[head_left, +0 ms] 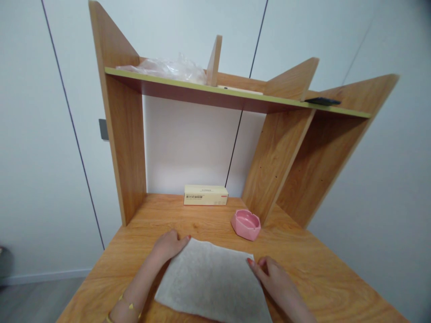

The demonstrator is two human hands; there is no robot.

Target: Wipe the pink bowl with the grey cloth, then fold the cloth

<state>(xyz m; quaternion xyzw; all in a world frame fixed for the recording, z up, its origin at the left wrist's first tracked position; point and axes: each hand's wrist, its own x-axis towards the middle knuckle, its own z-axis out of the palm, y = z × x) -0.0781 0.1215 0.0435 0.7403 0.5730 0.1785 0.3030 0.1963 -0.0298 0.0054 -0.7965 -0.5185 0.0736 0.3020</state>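
Note:
A thin grey-white cloth (215, 280) is spread flat on the wooden desk, its near edge running out of the bottom of the view. My left hand (170, 245) pinches the cloth's far left corner, thumb on top and the other fingers curled out of sight. At the far right corner, my right hand (271, 274) grips the cloth between thumb and bent fingers. Beyond the cloth, toward the right, sits a pink angular ashtray (246, 224), apart from both hands.
A cream box (205, 196) with printed lettering stands at the back of the desk (313, 269). Above rises a wooden shelf unit (126, 148); its upper board carries crumpled clear plastic (175, 69), a white flat item (240, 90) and a dark flat object (323, 101).

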